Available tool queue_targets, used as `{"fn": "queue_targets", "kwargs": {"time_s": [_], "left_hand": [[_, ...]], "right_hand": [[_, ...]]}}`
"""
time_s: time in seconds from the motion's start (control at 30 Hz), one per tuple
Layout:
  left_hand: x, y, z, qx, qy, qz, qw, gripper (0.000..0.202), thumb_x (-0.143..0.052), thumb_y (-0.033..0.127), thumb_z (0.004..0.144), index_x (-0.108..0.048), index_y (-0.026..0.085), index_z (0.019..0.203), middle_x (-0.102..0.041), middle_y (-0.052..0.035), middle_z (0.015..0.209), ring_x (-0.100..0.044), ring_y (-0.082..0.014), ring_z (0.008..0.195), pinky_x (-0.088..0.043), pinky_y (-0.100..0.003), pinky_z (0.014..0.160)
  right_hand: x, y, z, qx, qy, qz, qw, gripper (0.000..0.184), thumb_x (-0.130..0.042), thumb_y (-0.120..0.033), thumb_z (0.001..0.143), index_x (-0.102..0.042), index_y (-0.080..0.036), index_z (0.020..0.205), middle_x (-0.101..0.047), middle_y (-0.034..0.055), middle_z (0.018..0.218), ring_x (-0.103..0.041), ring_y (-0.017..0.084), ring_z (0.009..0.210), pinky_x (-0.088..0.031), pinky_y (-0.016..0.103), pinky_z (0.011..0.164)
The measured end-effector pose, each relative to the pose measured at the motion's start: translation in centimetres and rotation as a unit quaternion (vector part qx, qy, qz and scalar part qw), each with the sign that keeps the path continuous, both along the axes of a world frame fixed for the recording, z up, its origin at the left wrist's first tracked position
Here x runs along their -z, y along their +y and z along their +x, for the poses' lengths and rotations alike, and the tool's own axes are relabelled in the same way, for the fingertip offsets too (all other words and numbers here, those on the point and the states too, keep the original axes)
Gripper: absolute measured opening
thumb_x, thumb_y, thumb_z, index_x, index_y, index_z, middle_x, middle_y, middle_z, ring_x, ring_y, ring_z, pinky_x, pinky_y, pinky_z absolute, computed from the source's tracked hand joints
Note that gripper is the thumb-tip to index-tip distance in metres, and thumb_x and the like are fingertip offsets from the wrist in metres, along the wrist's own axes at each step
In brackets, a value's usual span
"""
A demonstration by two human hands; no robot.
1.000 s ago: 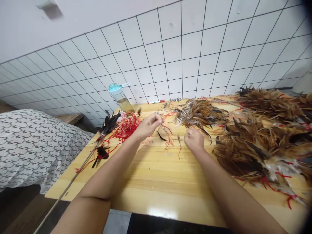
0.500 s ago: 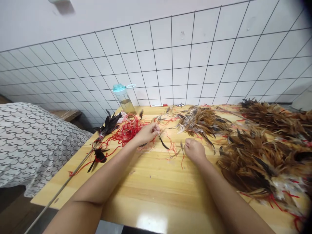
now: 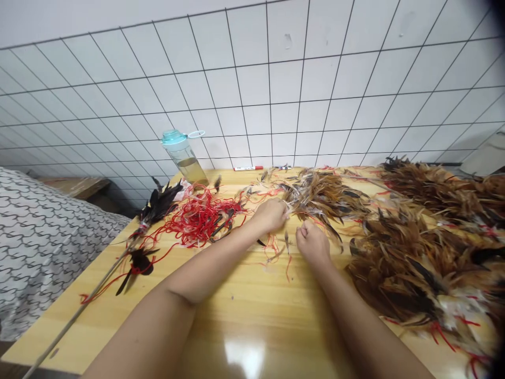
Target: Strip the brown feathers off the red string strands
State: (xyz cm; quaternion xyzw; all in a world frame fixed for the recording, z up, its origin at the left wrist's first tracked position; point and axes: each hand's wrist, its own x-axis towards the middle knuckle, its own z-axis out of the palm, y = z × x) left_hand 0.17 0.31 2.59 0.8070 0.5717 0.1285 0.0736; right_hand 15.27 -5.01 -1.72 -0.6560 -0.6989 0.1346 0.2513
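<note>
My left hand (image 3: 270,216) is closed at the near edge of a bunch of brown and cream rooster feathers (image 3: 325,196), and a few quill ends seem pinched in its fingers. My right hand (image 3: 313,243) sits just below that bunch with its fingertips drawn together, and anything between them is too thin to make out. Between my hands lies a small feather (image 3: 286,242) with loose red thread (image 3: 272,247). To the left sits a tangle of red string (image 3: 201,218).
Large heaps of brown feathers (image 3: 406,263) cover the right of the wooden table (image 3: 236,326). A long stick with black feather tufts (image 3: 94,297) lies at the left. A water bottle (image 3: 183,158) and a marker (image 3: 248,168) stand by the tiled wall (image 3: 268,89).
My left hand has moved right, from the red string to the edge of the feather bunch. My right hand has barely moved. The view has shifted slightly.
</note>
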Motion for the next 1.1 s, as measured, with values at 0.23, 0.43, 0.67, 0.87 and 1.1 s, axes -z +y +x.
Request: {"fn": "queue_targets", "kwargs": {"time_s": [0.23,0.43,0.67,0.87,1.1], "left_hand": [[1.8,0.6,-0.3,0.003,-0.071,-0.003,0.997,0.015,-0.044,0.018,0.084,-0.059,0.016,0.084,-0.064,-0.0073,0.085,-0.058,-0.0182,0.079,-0.043,-0.03,0.072],[1.1,0.5,-0.2,-0.002,-0.488,-0.157,0.859,0.007,-0.053,0.022,0.08,-0.051,0.016,0.082,-0.056,0.0019,0.068,-0.05,-0.0088,0.061,-0.039,-0.021,0.062],[1.7,0.1,0.9,0.065,-0.602,-0.259,0.753,0.02,-0.066,0.026,0.07,-0.053,0.013,0.077,-0.058,0.0004,0.07,-0.052,-0.0078,0.063,-0.039,-0.02,0.06],[2.1,-0.1,0.9,0.1,-0.535,-0.27,0.794,0.022,-0.071,0.03,0.069,-0.059,0.012,0.074,-0.058,0.0006,0.069,-0.052,-0.0088,0.066,-0.04,-0.021,0.066],[1.9,1.7,-1.2,0.041,-0.36,-0.004,0.932,0.019,-0.054,0.015,0.081,-0.067,0.015,0.094,-0.064,-0.0055,0.087,-0.057,-0.0153,0.081,-0.044,-0.028,0.077]], "right_hand": [[0.6,0.3,0.1,0.023,0.117,0.0,0.993,0.018,-0.05,-0.038,0.083,-0.054,-0.021,0.08,-0.051,-0.0019,0.06,-0.047,0.015,0.057,-0.029,0.027,0.055],[1.1,0.7,0.4,-0.023,0.167,0.085,0.982,0.033,-0.045,-0.037,0.086,-0.061,-0.014,0.104,-0.047,-0.0023,0.059,-0.047,0.017,0.057,-0.036,0.03,0.059],[0.9,0.5,0.4,-0.046,0.201,0.083,0.975,0.032,-0.047,-0.041,0.086,-0.064,-0.016,0.097,-0.049,-0.0026,0.056,-0.044,0.015,0.051,-0.035,0.028,0.053],[0.9,1.0,0.6,-0.062,0.221,0.104,0.968,0.026,-0.049,-0.038,0.083,-0.065,-0.018,0.08,-0.062,0.0037,0.067,-0.053,0.017,0.06,-0.041,0.029,0.06],[0.3,1.0,1.0,-0.001,0.348,0.051,0.936,0.027,-0.049,-0.043,0.081,-0.06,-0.019,0.074,-0.064,0.0032,0.072,-0.057,0.018,0.071,-0.044,0.029,0.069]]}}
